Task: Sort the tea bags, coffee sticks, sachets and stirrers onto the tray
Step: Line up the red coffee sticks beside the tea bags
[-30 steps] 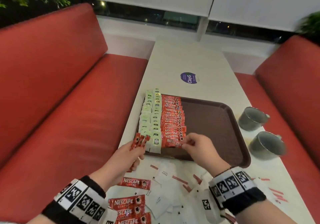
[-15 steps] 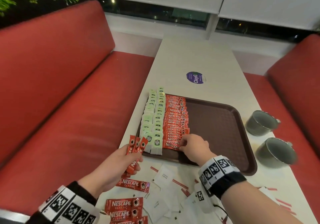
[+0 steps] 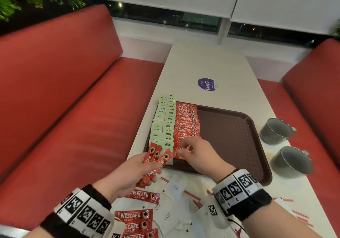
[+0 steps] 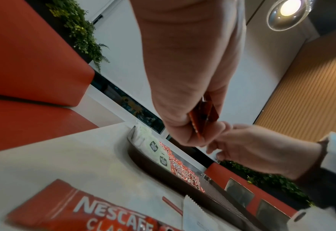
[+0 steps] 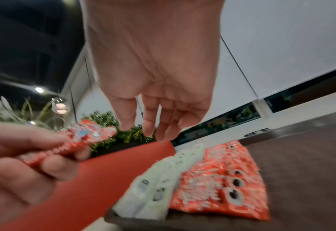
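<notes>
A brown tray (image 3: pixel 230 136) carries two rows of green tea bags (image 3: pixel 163 125) and a row of red coffee sticks (image 3: pixel 187 121) along its left side. My left hand (image 3: pixel 147 166) grips three red coffee sticks (image 3: pixel 156 158) fanned out just above the tray's near left corner. My right hand (image 3: pixel 185 151) hovers over the near end of the coffee row, fingers relaxed and empty, its fingertips (image 5: pixel 149 129) close to the held sticks (image 5: pixel 84 137). Loose coffee sticks (image 3: pixel 143 195), white sugar sachets (image 3: pixel 174 188) and thin red stirrers (image 3: pixel 191 195) lie on the table in front of the tray.
Two grey cups (image 3: pixel 276 131) (image 3: pixel 292 162) stand to the right of the tray. A round purple sticker (image 3: pixel 207 84) lies on the white table beyond it. Red bench seats (image 3: pixel 73 127) flank the table on both sides.
My right hand laid a coffee stick at the near end of the row, let go and lifted towards my left hand. The left hand rose a little with its sticks.
</notes>
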`<action>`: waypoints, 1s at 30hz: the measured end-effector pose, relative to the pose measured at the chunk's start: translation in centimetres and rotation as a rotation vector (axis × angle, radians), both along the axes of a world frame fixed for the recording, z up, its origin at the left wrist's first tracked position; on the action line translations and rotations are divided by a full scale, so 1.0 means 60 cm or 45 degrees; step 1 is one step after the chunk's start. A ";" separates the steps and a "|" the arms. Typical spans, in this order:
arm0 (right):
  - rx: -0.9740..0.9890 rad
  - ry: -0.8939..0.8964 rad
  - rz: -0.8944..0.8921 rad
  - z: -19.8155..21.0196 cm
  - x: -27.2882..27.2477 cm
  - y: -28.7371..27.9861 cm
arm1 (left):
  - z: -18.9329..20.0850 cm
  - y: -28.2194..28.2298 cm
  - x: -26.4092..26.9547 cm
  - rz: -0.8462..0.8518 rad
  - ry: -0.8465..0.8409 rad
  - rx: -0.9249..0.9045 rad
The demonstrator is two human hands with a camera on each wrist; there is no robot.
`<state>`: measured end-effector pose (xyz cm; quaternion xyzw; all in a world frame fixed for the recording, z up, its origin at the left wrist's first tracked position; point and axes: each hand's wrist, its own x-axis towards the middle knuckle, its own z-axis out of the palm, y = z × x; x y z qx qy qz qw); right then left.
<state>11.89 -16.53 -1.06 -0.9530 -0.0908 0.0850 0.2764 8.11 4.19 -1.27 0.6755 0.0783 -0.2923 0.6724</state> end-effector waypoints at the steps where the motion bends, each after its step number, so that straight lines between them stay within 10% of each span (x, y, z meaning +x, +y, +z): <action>1: 0.088 0.007 0.078 0.014 -0.010 0.008 | 0.000 -0.004 0.000 -0.036 -0.021 0.022; 6: 0.093 0.079 0.258 0.033 -0.038 0.012 | -0.001 -0.023 -0.003 -0.200 -0.083 0.118; 13: 0.263 0.153 -0.222 0.009 -0.032 -0.068 | -0.007 -0.014 -0.004 0.045 0.056 0.076; 30: -0.333 0.347 -0.353 -0.042 0.022 -0.036 | -0.008 -0.007 -0.015 0.071 0.085 0.011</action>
